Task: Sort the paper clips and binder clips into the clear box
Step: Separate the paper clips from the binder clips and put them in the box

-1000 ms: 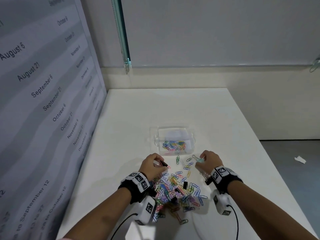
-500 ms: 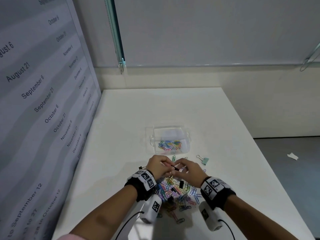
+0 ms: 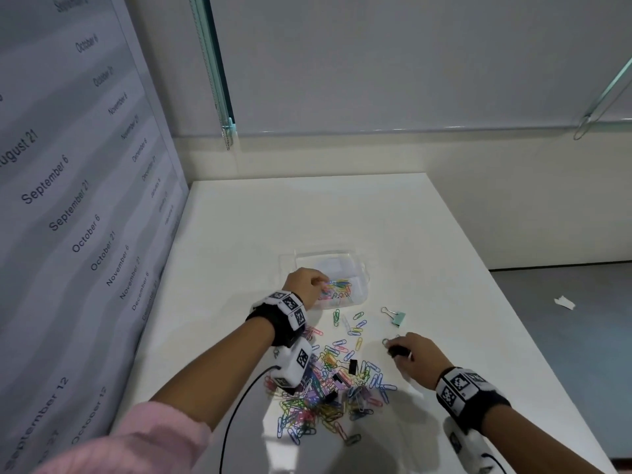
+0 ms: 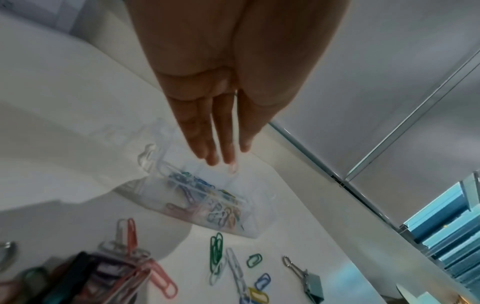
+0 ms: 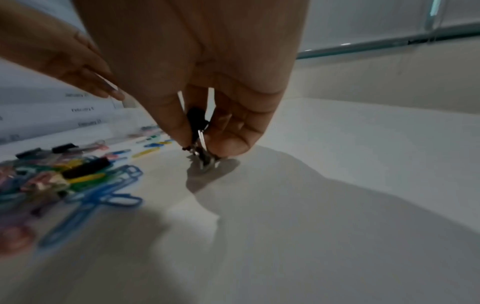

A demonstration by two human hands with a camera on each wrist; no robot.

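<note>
The clear box [image 3: 363, 268] [image 4: 153, 152] holds several coloured paper clips in its near compartment. My left hand [image 3: 316, 280] [image 4: 228, 154] hovers over the box's left side with straight fingers pointing down. A pink paper clip [image 4: 233, 168] is right below its fingertips. My right hand [image 3: 398, 347] [image 5: 200, 144] pinches a black binder clip [image 3: 396, 351] [image 5: 196, 118] between thumb and fingers, its silver handles touching the table to the right of the pile. The mixed pile of clips [image 3: 325, 391] [image 5: 64, 174] lies between my arms.
A teal binder clip [image 3: 397, 318] [image 4: 313, 286] lies alone right of the box, with loose paper clips [image 3: 355, 328] beside it. A calendar panel [image 3: 85, 217] walls the table's left side. The table's right edge [image 3: 513, 319] drops to a grey floor.
The hands met above the pile half a second ago. Since then the left hand has gone forward over the box, and the right hand has moved right with the black binder clip.
</note>
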